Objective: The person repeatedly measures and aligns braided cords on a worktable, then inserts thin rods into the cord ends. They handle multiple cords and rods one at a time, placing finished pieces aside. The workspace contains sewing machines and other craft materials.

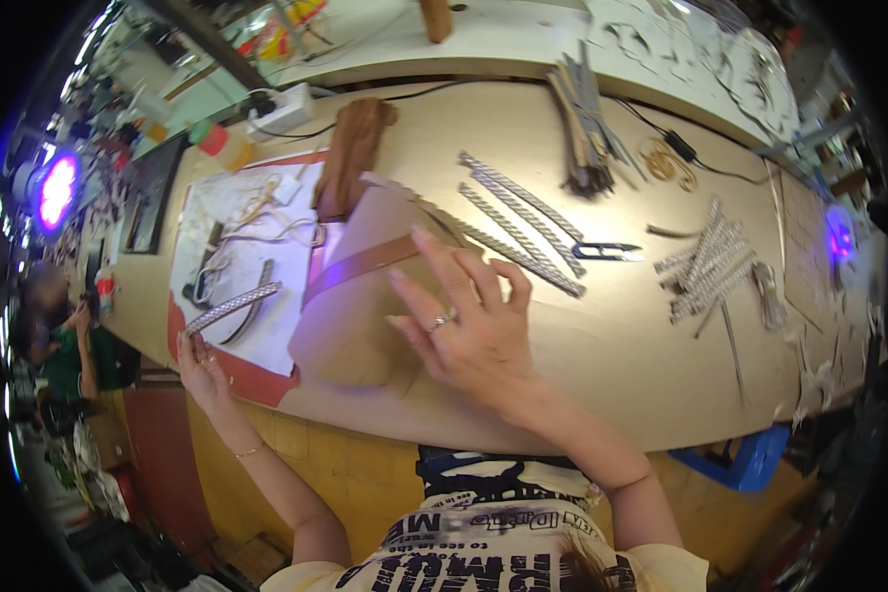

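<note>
My left hand [204,373] is at the near left edge of the table, its fingertips closed on the lower end of a silver braided strip [235,306]. The strip's other end reaches over a white sheet [257,343], beside a dark curved strip [257,314]. My right hand [476,331] is over a brown board [350,350], palm down with fingers spread and nothing held. Its index fingertip is near the end of a flat brown strap [360,266] lying across the board; contact cannot be made out. Several more braided strips [523,197] lie beyond this hand, next to dark-handled thread snips [607,252].
A pile of braided strips [715,261] lies at the right, a bundle of dark strips [584,138] at the back. A brown block-like piece [355,153], a green-capped bottle [222,146] and a white power strip [281,111] stand back left. A blue stool [745,459] is near right.
</note>
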Tool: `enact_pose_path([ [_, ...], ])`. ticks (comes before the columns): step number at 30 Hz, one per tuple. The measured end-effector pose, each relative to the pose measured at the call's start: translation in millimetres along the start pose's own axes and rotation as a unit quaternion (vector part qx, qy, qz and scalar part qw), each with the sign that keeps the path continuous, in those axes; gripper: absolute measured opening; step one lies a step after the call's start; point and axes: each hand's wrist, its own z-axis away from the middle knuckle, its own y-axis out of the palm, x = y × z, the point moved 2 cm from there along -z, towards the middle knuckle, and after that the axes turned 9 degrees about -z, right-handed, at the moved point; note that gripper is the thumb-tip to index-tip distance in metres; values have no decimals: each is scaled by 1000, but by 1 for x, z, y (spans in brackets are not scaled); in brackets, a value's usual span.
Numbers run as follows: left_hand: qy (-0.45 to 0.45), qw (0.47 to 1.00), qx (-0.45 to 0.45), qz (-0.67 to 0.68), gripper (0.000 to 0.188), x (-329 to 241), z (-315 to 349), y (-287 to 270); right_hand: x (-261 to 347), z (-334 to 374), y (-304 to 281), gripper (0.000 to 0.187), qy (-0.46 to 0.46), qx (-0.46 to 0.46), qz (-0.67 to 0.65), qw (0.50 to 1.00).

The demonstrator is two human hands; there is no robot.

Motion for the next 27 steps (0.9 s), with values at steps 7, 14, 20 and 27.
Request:
enact_pose_path([
  [7,288,671,-159,-664,49,-5,28,12,-74,84,-95,25,169,6,135,976],
  [14,574,710,-40,-406,40,-55,211,157,-133,162,-190,20,391,-77,177,900],
  [20,474,581,585,-308,34,-4,384,248,-167,168,-212,24,364,-33,195,910],
  [27,413,551,662,-295,35,13,412,277,-189,167,-219,29,337,70,145,927],
])
